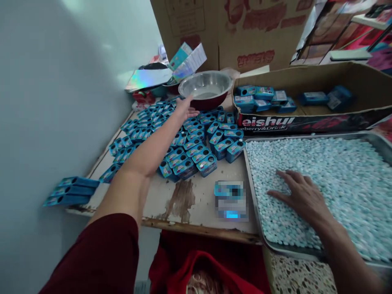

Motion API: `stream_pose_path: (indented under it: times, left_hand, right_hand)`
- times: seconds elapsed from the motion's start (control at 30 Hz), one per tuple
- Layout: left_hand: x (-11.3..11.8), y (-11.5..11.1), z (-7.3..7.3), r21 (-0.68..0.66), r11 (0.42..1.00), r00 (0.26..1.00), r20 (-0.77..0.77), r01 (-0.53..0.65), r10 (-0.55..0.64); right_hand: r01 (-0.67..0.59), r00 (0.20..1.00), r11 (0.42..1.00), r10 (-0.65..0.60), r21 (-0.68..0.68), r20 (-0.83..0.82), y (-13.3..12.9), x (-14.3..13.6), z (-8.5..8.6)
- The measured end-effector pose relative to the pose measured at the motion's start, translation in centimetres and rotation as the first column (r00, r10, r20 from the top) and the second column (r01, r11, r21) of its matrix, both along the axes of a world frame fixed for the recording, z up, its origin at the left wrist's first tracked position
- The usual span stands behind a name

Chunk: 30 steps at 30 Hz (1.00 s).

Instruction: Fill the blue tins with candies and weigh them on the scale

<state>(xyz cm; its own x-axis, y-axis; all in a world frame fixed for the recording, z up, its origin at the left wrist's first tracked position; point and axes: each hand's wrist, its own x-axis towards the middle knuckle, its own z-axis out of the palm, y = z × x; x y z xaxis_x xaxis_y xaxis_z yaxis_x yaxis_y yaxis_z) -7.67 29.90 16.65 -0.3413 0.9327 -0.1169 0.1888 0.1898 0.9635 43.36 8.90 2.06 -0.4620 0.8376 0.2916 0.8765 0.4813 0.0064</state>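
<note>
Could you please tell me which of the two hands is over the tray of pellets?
The right hand, its fingers spread over the pellets; the left hand reaches over the blue boxes, near the bowl.

Person w/ bare L hand (185,110) & R hand (301,194), plain dk maroon L sleeve (102,251) ending nr elbow, brighter red cloth (171,249) at lap w/ curved band (200,255), pale brownish patterned fabric (202,283) showing below.

Metal tray (251,192) cut off at right, small item (232,201) pixelated
</note>
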Motion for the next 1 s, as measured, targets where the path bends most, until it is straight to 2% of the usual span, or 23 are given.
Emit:
stream_pose_path:
  times: [0.07, 0.13, 0.23, 0.3, 0.37, 0.43, 0.53, 0.63, 0.73, 0.83, 0.93, 1.0]
  left_hand:
    - [-0.7, -4.6, 0.5, -0.041, 0.998, 0.996, -0.079, -0.04, 0.037]
    - [-1.7, -10.4, 0.8, -0.039, 0.999, 0.966, -0.257, 0.004, -0.013]
    - [-3.4, -20.3, 0.8, -0.005, 0.998, 0.806, -0.589, 0.067, -0.057]
    - [-4.7, -26.7, 0.5, -0.006, 0.998, 0.715, -0.698, 0.057, -0.045]
    - [-6.3, -32.2, -0.2, -0.041, 0.999, 0.688, -0.725, 0.006, -0.034]
    - [-7.6, -36.6, -1.2, -0.07, 0.997, 0.681, -0.731, -0.019, -0.038]
    - [-7.9, -41.4, -3.3, -0.08, 0.997, 0.734, -0.676, 0.006, -0.059]
    - [-6.0, -43.7, -5.2, -0.056, 0.998, 0.804, -0.592, 0.023, -0.052]
    - [-3.3, -43.7, -6.7, 0.001, 0.998, 0.868, -0.494, 0.063, -0.054]
    - [-1.0, -42.3, -7.9, 0.048, 0.989, 0.909, -0.403, 0.138, -0.107]
    - [0.7, -40.3, -9.0, 0.096, 0.973, 0.916, -0.369, 0.208, -0.159]
    - [2.1, -38.8, -9.7, 0.118, 0.965, 0.925, -0.332, 0.232, -0.182]
  right_hand:
    - [0.074, 0.994, 0.991, -0.065, -0.115, 0.083, 0.0, -0.7, 0.6]
    - [0.154, 0.977, 0.956, -0.11, -0.249, 0.18, 0.1, -1.8, 1.7]
    - [0.21, 0.961, 0.879, -0.104, -0.429, 0.257, 0.5, -3.4, 3.6]
    - [0.186, 0.966, 0.826, -0.054, -0.532, 0.254, 1.4, -3.7, 4.7]
    - [0.146, 0.984, 0.767, -0.047, -0.625, 0.172, 2.6, -3.1, 5.2]
    - [0.058, 0.993, 0.711, -0.116, -0.701, -0.035, 3.7, -1.7, 5.4]
    - [0.025, 0.909, 0.623, -0.34, -0.781, -0.242, 4.2, 0.5, 5.8]
    - [-0.08, 0.752, 0.546, -0.516, -0.834, -0.411, 3.5, 1.7, 6.3]
    - [-0.168, 0.71, 0.534, -0.517, -0.828, -0.478, 2.2, 1.9, 6.5]
    - [-0.143, 0.683, 0.593, -0.52, -0.792, -0.512, 1.1, 1.5, 6.3]
    - [0.006, 0.717, 0.668, -0.522, -0.744, -0.462, 0.2, 0.4, 6.3]
    - [0.06, 0.745, 0.712, -0.499, -0.7, -0.442, -0.4, -0.6, 6.9]
